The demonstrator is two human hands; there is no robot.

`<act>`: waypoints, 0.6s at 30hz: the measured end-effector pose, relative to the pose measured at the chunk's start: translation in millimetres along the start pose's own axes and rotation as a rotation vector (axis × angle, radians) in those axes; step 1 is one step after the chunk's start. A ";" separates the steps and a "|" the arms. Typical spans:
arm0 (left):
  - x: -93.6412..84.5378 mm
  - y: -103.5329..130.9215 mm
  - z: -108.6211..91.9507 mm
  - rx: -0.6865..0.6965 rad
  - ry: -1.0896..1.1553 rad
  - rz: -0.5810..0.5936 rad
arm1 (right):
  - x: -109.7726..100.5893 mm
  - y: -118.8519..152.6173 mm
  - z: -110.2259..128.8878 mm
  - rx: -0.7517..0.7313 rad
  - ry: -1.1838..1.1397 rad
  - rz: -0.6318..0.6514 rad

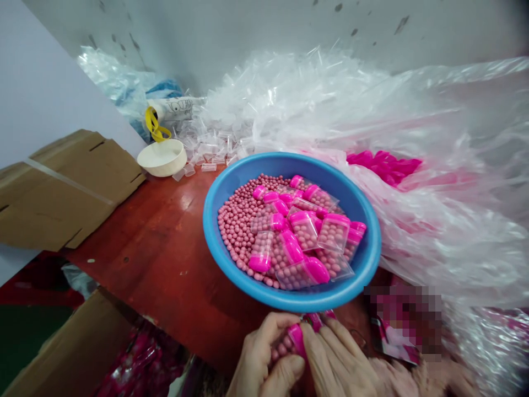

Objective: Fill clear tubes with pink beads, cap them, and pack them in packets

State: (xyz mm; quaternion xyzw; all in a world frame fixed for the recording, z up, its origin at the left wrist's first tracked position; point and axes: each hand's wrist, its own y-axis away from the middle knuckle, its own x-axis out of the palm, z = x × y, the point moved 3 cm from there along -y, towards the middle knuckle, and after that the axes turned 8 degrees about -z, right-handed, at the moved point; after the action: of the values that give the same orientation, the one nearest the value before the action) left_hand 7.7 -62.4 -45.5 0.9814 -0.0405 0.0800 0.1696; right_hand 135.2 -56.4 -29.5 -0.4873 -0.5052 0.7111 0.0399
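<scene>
My left hand (264,361) is closed round a small clear plastic container (282,348) with a bright pink cap and pink beads inside. The fingers of my right hand (341,361) press together against the cap end of that same container. Some shiny pink packaging (316,320) shows just beyond my fingertips; whether they grip it is hidden. Right in front of both hands stands a blue basin (291,302). Loose pink beads (239,220) fill its left side, and several pink-capped containers (303,231) of beads lie heaped on its right.
Clear empty containers (210,149) are piled behind the basin, near a white round lid (163,157) and yellow tape (155,124). Clear plastic bagging (446,220) with pink caps (384,165) lies right. Flattened cardboard (61,187) sits left on the red table (165,264). A printed card (397,336) is partly blurred.
</scene>
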 end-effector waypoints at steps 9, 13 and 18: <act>-15.8 5.2 -15.1 -0.220 -0.343 0.022 | 8.9 7.6 5.5 0.026 -0.023 0.074; -12.5 6.6 -26.0 -0.182 -0.390 0.086 | 5.5 -1.5 3.6 0.057 -0.039 0.125; -5.7 8.3 -28.4 -0.183 -0.395 0.118 | 6.5 -2.6 2.8 0.220 -0.098 0.142</act>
State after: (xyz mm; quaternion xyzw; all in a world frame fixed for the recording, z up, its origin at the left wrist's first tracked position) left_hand -2.9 -60.3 -17.3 0.9545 -0.1373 -0.1078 0.2417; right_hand 128.7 -53.5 -31.7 -0.4793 -0.3896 0.7862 0.0180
